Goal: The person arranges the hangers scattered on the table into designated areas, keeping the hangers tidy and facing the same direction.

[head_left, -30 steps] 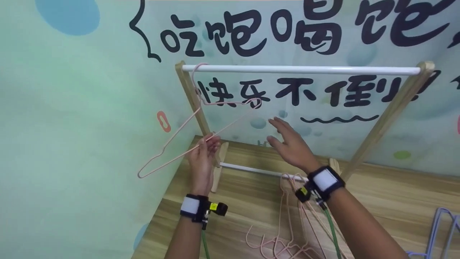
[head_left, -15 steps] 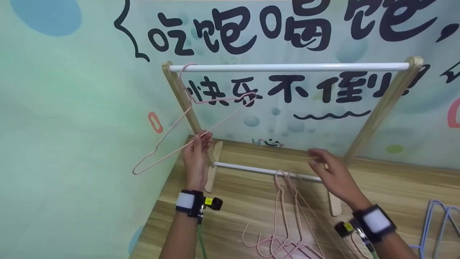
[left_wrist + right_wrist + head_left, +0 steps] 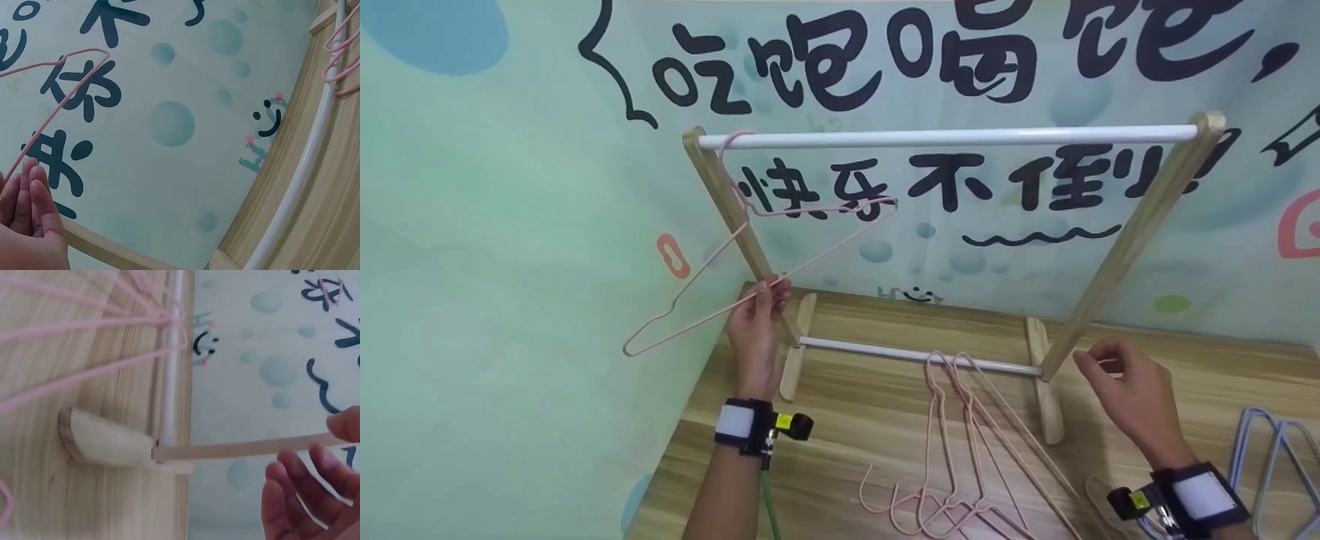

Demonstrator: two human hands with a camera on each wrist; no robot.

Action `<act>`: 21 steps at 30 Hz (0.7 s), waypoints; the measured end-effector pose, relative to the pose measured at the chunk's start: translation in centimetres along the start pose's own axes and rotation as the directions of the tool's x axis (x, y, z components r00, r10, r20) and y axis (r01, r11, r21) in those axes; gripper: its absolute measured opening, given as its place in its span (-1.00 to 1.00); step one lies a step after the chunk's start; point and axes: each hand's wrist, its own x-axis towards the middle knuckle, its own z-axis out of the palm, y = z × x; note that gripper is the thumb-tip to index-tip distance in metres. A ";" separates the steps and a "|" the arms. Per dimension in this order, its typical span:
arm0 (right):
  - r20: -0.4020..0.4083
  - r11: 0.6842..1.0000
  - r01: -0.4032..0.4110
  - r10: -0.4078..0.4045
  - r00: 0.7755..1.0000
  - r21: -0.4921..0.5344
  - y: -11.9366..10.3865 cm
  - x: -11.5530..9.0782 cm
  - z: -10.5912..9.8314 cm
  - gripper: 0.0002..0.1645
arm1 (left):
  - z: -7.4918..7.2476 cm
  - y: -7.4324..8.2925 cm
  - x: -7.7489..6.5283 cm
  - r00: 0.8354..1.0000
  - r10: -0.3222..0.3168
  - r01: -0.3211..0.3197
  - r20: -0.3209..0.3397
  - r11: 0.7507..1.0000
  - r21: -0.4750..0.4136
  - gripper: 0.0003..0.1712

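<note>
A pink clothes hanger (image 3: 690, 325) hooks over the left end of the white top rail (image 3: 960, 138), swung out at an angle. My left hand (image 3: 756, 330) pinches its bottom bar; the left wrist view shows that hanger (image 3: 64, 103) rising from the fingers. Off to the right, my right hand (image 3: 1136, 397) holds nothing, its fingers loosely bent beside the foot of the right wooden post (image 3: 1140, 240). In the right wrist view this hand (image 3: 306, 489) overlaps the post, though the head view shows them apart.
Several pink hangers (image 3: 939, 394) lean on the white lower bar (image 3: 862, 349), their hooks toward me. Blue hangers (image 3: 1240, 450) lie at the right on the wooden table. A patterned wall (image 3: 510, 300) stands close at the left and behind the rack.
My right hand has moved right and down, from near the hanger to beside the right post. The left hand keeps its pinch on the hanger. The head view has shifted slightly right.
</note>
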 end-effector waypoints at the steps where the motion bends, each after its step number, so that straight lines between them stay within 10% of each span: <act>1: -0.003 1.000 -0.008 0.008 1.000 0.004 0.2 0.2 0.1 -0.54 | -0.1 0.0 0.0 1.000 -0.001 0.001 0.000 1.000 0.003 -0.59; 7: 0.033 0.999 0.025 -0.026 0.999 0.026 0.7 1.3 1.4 -0.26 | -0.4 0.1 -0.3 1.000 -0.014 0.014 0.008 1.000 0.020 -0.53; 21: 0.023 0.998 0.061 -0.061 0.998 0.017 0.1 2.5 3.5 -0.60 | -1.2 0.1 -0.5 1.000 0.002 -0.002 0.003 1.000 0.019 -0.60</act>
